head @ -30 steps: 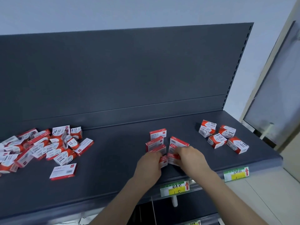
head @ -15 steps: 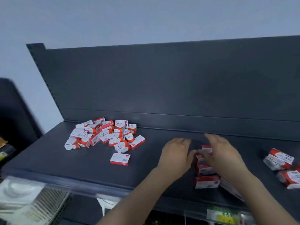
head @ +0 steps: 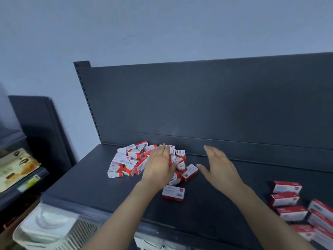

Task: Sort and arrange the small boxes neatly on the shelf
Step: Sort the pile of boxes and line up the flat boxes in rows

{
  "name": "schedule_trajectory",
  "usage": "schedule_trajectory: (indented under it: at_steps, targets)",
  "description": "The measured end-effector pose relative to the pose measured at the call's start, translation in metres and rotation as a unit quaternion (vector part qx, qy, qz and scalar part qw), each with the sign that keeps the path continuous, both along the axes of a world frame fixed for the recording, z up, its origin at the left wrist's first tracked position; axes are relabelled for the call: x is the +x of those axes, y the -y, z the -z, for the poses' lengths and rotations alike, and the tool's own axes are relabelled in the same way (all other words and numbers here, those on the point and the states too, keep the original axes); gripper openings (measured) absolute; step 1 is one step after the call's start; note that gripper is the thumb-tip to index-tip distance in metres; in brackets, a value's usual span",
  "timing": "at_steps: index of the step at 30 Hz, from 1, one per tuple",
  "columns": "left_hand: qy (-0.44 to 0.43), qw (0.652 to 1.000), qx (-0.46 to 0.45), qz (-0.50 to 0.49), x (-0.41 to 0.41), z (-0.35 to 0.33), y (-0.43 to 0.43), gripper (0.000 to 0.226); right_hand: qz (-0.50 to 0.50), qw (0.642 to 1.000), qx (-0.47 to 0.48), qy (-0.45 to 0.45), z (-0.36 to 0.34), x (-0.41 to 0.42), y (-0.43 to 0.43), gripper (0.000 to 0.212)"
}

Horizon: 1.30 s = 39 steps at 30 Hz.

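A jumbled pile of small red-and-white boxes (head: 131,160) lies at the back left of the dark grey shelf (head: 86,179). My left hand (head: 159,164) rests flat over the pile's right part, fingers spread, holding nothing that I can see. My right hand (head: 219,166) hovers open just right of the pile, fingers apart and empty. One flat box (head: 173,192) lies alone in front of the pile, by my left wrist. Rows of lined-up flat boxes (head: 288,200) sit at the right edge of the view.
The shelf's dark back panel (head: 207,105) rises behind the boxes. A lower neighbouring shelf at the left holds printed packets (head: 16,166). A white plastic basket (head: 48,230) sits below the shelf's front edge.
Both hands left the arranged boxes at the right and moved left to the loose pile. The view swung left with them; the left hand now covers part of the pile.
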<state>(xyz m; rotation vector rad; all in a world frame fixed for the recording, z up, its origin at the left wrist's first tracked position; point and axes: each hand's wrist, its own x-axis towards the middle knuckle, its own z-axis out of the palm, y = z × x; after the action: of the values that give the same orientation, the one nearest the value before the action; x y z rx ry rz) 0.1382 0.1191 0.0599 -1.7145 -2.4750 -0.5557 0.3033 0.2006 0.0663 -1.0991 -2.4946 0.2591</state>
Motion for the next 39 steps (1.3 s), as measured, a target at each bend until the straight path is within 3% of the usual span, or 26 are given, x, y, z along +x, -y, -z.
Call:
schedule_trajectory:
  at_steps: [9, 15, 19, 28, 35, 39]
  targets:
    - [0.029, 0.995, -0.073, 0.054, -0.107, 0.037, -0.004, 0.070, 0.060, 0.990, -0.104, 0.079, 0.038, -0.114, 0.004, 0.053]
    - [0.027, 0.992, -0.079, 0.095, -0.119, 0.052, -0.023, 0.070, 0.095, 0.986, -0.077, 0.113, 0.047, -0.132, 0.000, 0.053]
    - [-0.003, 0.990, -0.099, 0.101, -0.122, 0.057, -0.034, 0.056, 0.055, 0.991, -0.022, 0.120, 0.052, -0.139, -0.002, 0.046]
    - [-0.035, 0.993, -0.071, 0.088, -0.124, 0.066, -0.046, 0.039, 0.021, 0.988, 0.004, 0.154, 0.061, -0.159, -0.001, 0.057]
    - [0.045, 0.991, -0.082, 0.096, -0.120, 0.065, -0.047, 0.036, 0.010, 0.978, -0.007, 0.207, 0.055, -0.161, -0.004, 0.068]
    - [0.075, 0.992, -0.027, 0.100, -0.123, 0.050, -0.050, 0.031, 0.032, 0.987, -0.026, 0.157, 0.051, -0.158, -0.008, 0.063]
